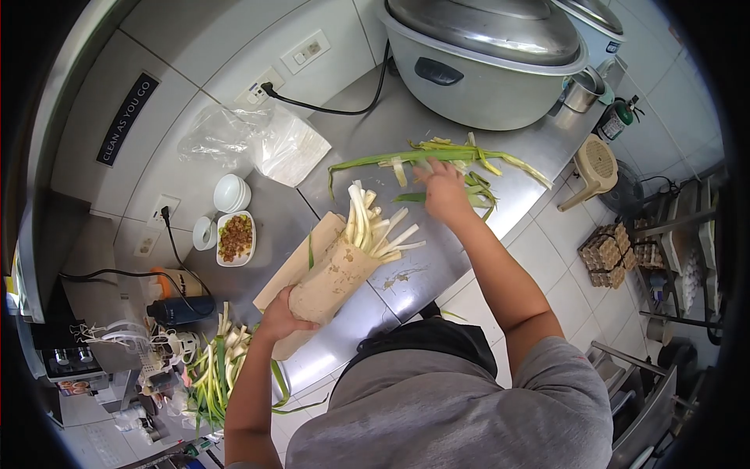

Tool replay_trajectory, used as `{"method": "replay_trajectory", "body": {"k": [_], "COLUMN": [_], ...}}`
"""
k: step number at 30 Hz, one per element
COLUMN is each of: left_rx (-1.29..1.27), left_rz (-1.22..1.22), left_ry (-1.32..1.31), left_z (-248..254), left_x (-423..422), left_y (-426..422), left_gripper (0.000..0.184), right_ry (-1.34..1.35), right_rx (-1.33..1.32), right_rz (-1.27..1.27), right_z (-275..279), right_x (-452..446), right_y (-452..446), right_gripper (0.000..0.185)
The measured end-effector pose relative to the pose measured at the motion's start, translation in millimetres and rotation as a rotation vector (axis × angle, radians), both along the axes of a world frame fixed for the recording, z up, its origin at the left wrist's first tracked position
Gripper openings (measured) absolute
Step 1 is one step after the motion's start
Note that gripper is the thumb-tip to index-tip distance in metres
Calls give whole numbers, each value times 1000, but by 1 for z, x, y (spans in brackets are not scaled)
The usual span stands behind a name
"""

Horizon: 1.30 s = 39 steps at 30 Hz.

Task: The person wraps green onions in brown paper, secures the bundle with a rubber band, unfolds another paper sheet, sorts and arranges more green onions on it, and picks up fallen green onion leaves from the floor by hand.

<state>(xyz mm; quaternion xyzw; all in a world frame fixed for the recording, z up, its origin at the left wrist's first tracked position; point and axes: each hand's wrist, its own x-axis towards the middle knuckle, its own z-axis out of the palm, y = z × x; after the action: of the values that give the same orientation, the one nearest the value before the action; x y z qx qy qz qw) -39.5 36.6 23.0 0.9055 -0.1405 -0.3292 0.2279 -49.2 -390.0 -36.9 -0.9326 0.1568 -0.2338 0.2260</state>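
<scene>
My left hand [287,316] is closed around the lower end of a tan, stained container [337,270], which lies tilted over a tan board [275,295]. White leek stalks [366,223] stick out of the container's far end. My right hand [447,191] is over the loose green leek leaves [375,160] on the steel counter [351,129]. Its fingers are apart and slightly blurred; whether they touch the leaves is hard to tell.
A large lidded pot [484,86] stands at the back right. Left of it are a white plastic-wrapped pack [293,148], small white bowls [230,193] and a dish of brown pieces [236,238]. More leeks [215,371] lie at lower left. Egg trays [605,254] sit on the floor.
</scene>
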Motion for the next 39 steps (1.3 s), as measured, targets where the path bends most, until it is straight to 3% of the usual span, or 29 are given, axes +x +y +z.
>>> {"method": "replay_trajectory", "body": {"k": [4,7,8,10,11,16,19,23,29,35,38,39], "left_rx": [8,-2,2,1,4,18,18,12,-5,39,53,52], "left_rz": [7,19,17,12,16,19,12,6,33,11,22,13], "left_ry": [15,41,37,27,27,24,20,6,11,-12,-25,-27], "left_z": [-2,1,2,4,3,7,1,4,-4,3,6,7], "left_x": [1,0,1,0,-1,-1,0,0,-2,-3,-6,-5], "left_y": [2,0,-2,-3,-2,-5,-1,-3,4,-4,-6,-6], "left_gripper": [113,114,114,114,114,114,114,113,115,115,112,113], "right_ry": [550,742,736,547,548,53,170,270,210,196,72,42], "right_rx": [105,42,46,462,463,184,168,103,357,94,322,505], "right_rz": [511,582,581,358,363,337,573,642,762,927,918,852], "right_z": [29,26,25,25,23,19,0,-4,-3,-1,6,2], "right_x": [2,12,12,9,4,-32,-30,-20,-13,-8,-13,-17], "right_y": [34,68,69,71,73,76,92,94,95,93,101,106], "right_gripper": [33,39,39,32,32,21,19,16,6,5,4,4]}}
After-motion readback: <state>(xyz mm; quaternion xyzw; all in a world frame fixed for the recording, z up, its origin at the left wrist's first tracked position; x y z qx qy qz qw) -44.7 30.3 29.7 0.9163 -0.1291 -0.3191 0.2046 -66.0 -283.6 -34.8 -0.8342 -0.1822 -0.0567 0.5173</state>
